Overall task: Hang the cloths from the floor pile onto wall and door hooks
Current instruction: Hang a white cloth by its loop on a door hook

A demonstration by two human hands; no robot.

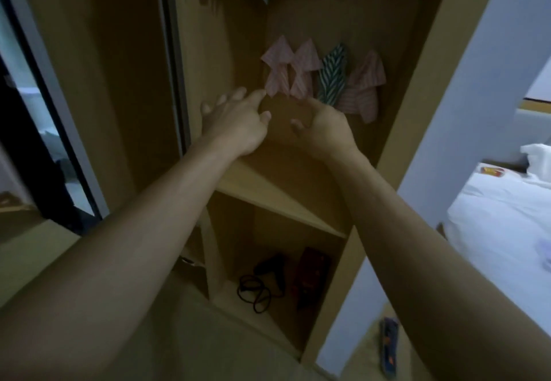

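a dim room with a tall tan wooden wardrobe niche [298, 130]. the left hand [235, 121] reaches in, fingers loosely spread, forefinger tip touching the leftmost pink striped cloth [278, 67] hanging on the back panel. beside it hang another pink cloth [304, 67], a green striped cloth [332, 76] and a further pink one. the right hand [325, 127] hovers just below them, fingers curled, holding nothing. a white bed [501, 216] stands at right.

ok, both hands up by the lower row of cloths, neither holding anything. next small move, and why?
Probably draw both hands back and turn to fetch another cloth. The left hand and right hand hang just below the lower row of cloths with loose fingers and nothing in them. The four cloths there already hang on the wardrobe back panel, so nothing there seems to need adjusting.
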